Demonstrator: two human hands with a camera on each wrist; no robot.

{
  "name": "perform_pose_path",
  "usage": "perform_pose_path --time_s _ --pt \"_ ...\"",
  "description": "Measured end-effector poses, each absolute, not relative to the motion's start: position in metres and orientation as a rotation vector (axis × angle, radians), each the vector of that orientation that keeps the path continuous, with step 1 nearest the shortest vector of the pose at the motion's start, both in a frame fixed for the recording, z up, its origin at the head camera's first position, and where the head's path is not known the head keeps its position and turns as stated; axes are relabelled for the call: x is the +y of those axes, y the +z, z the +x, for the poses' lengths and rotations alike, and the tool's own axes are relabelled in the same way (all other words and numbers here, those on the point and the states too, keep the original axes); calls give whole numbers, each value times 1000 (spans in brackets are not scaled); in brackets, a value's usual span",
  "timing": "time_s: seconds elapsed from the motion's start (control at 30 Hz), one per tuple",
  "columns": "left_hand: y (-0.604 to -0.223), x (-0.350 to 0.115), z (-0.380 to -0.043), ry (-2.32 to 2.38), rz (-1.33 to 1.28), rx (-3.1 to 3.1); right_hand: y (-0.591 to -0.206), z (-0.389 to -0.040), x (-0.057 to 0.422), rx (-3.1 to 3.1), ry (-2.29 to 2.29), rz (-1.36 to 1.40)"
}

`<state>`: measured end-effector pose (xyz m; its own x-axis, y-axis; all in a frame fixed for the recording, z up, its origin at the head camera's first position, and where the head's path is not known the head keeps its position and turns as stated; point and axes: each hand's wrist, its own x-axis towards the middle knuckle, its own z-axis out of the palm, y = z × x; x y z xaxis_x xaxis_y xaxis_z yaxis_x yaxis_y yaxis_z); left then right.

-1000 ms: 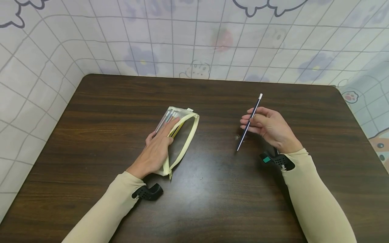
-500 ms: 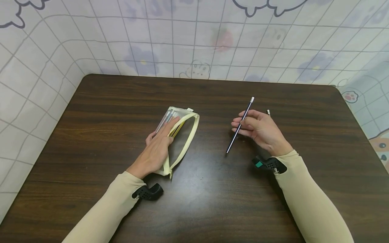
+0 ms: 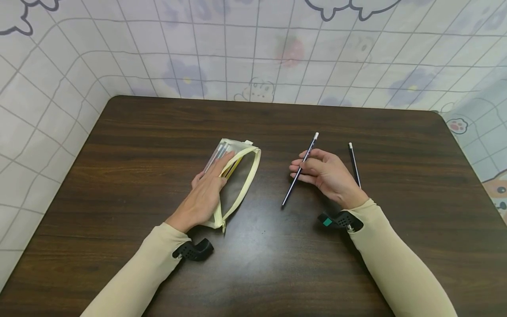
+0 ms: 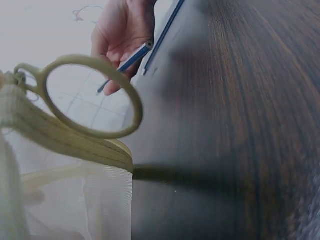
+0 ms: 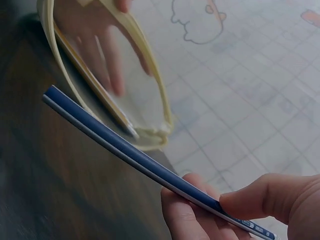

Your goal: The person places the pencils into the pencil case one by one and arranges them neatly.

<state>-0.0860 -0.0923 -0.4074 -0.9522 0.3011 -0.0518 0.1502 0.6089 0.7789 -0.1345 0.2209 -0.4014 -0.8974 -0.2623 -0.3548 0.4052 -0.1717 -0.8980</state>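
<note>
At the left of the table, my left hand (image 3: 203, 198) holds a clear pencil case (image 3: 246, 189) with pale yellow zip edging, its mouth gaping toward the right. The thumb lies at the edging and the fingers spread along the far side, seen through the clear wall in the right wrist view. A yellow pencil (image 5: 95, 82) and several silvery sticks are inside. Between thumb and fingers, my right hand (image 3: 330, 180) pinches a dark blue striped pencil (image 3: 291, 189), white eraser end up, its lower end pointing toward me. Behind that hand a second dark pencil (image 3: 354, 165) lies on the table.
The dark wood table (image 3: 253, 273) reaches back to a white grid-patterned curtain (image 3: 237, 53). A round zip pull (image 4: 135, 110) hangs from the case's near end. Each wrist carries a black camera band (image 3: 194, 250).
My right hand has moved left and slightly toward me with the pencil, uncovering the second pencil behind it. The left hand and the pencil case have stayed in place.
</note>
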Motion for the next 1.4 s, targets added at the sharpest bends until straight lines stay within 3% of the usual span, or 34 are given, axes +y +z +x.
perform_pose_path --time_s 1.4 --pt "-407 -88 -82 1236 386 2677 -401 -110 145 1544 -2191 244"
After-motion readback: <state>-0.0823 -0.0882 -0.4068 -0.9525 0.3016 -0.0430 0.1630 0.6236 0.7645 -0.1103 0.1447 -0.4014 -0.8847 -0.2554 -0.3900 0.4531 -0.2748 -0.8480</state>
